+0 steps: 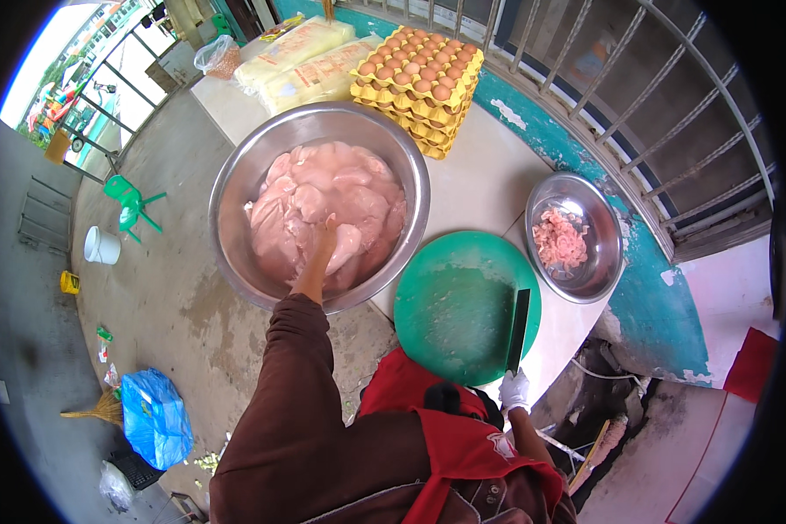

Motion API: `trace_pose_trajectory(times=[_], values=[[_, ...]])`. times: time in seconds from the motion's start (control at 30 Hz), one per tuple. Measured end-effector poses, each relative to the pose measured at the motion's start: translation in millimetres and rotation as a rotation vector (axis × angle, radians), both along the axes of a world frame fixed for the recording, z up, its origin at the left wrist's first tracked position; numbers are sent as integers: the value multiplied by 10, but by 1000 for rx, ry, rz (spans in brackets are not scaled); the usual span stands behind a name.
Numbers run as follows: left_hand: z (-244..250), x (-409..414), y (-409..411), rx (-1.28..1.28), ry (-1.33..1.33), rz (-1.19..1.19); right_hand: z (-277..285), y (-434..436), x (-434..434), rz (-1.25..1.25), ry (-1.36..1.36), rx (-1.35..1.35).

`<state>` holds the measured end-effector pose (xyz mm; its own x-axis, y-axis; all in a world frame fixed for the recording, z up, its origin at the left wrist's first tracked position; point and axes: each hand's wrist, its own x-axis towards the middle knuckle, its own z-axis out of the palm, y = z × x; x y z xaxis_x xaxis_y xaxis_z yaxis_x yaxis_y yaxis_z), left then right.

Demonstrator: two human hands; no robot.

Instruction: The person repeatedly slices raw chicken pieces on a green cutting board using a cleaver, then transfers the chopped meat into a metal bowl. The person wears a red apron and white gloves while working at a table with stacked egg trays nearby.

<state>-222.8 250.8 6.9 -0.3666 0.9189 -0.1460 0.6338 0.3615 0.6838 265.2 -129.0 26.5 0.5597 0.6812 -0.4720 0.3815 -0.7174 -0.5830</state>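
A large steel basin (228,196) holds raw chicken breast meat (360,170) in pinkish liquid. My left hand (324,243) reaches into it, touching the meat beside a paler piece (346,247); its fingers are mostly hidden, so I cannot tell whether they grip anything. In a white glove, my right hand (515,390) holds the handle of a cleaver (519,327). The cleaver's dark blade lies over the right side of a round green cutting board (458,295), which is wet and smeared. Right of the board, a smaller steel bowl (602,223) contains cut meat pieces (559,239).
Stacked yellow trays (432,128) of brown eggs (426,62) and plastic-wrapped packs (321,65) stand behind the basin on the pale table (458,190). A barred window (629,92) borders the right. Leftward on the floor are a green chair (128,196), white bucket (103,245) and blue bag (154,416).
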Motion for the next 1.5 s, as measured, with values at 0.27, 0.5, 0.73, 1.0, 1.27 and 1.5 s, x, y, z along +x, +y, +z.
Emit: trace_pose_trajectory(times=[0.27, 0.5, 0.73, 1.0, 1.27, 1.5], values=[[249, 578, -470, 202, 676, -433, 104, -80, -37, 2, -63, -87], [-2, 185, -189, -19, 643, -628, 149, 67, -92, -6, -22, -141], [-10, 389, 39, -2, -78, -239, 192, -2, 10, -17, -70, -145], [-274, -143, 303, -78, -548, 297, -58, -26, 62, 29, -83, -110], [415, 149, 29, 13, -598, 134, 317, 80, -72, -34, -11, -126], [269, 526, -412, 26, 524, -390, 64, -10, 27, 19, -102, -119]])
